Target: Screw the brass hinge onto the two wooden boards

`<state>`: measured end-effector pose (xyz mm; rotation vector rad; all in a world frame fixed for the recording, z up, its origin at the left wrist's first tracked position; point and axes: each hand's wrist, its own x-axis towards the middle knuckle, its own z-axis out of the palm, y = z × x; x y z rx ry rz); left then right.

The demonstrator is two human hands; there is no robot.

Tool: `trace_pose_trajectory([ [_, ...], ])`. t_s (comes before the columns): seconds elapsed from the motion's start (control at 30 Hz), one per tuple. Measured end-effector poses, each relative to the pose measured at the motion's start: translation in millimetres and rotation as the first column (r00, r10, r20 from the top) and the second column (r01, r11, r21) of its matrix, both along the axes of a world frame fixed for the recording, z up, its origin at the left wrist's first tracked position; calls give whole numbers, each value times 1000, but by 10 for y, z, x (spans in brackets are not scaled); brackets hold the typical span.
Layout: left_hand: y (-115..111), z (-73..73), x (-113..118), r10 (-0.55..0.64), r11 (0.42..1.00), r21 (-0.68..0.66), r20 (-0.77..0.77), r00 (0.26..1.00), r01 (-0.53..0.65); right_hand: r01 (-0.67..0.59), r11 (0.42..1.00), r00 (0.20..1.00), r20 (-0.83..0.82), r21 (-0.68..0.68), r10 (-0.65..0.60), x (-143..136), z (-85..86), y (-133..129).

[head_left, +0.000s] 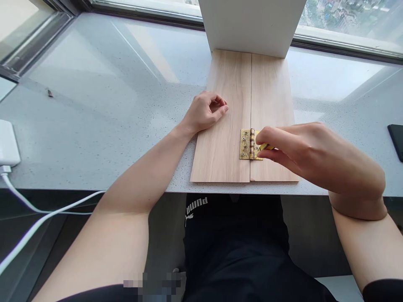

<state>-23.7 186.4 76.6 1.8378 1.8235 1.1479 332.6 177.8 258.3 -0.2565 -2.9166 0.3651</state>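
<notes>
A brass-coloured butterfly hinge (245, 144) lies flat across the seam between two pale wooden boards, the left board (225, 155) and the right board (272, 88). My right hand (296, 144) is over the hinge's right leaf, thumb and fingers pinching a small yellow-and-black screwdriver (267, 147). Most of that tool and part of the right leaf are hidden by the fingers. Up and to the left of the hinge, my left hand (209, 110) rests on the left board near its outer edge. Its fingers are curled towards the thumb; anything inside is too small or hidden.
A white box-like panel (252, 27) stands at the boards' far end, before the window. The boards lie on a speckled pale countertop (110, 113). A white charger (9, 142) with cables (47, 216) is at left; a dark flat object (397, 140) lies far right.
</notes>
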Motion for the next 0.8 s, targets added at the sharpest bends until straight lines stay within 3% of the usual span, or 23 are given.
trace_pose_trajectory([
  [0.1, 4, -20, -20, 0, 1000, -4, -1, 1000, 0, 102, 982, 994, 22, 160, -106, -9, -18, -51],
  [0.2, 1, -24, -31, 5, 1000, -3, -12, 1000, -5, 178, 958, 983, 12, 225, -185, -70, -51, -84],
  [0.3, -2, -20, -32, 11, 1000, -2, -17, 1000, -11, 177, 970, 983, 18, 168, -183, -109, -55, -75],
  [0.57, 0, -11, -8, 5, 1000, 25, -24, 1000, -5, 21, 999, 1000, 21, -35, -20, -7, -46, 15],
  [0.67, 1, -16, -8, -5, 998, 56, -22, 1000, 6, 34, 997, 999, 8, 65, -34, -20, -52, -1],
  [0.8, 8, -40, -27, -2, 1000, 26, -20, 1000, 2, 142, 964, 990, -8, 227, -144, -67, -46, -89],
])
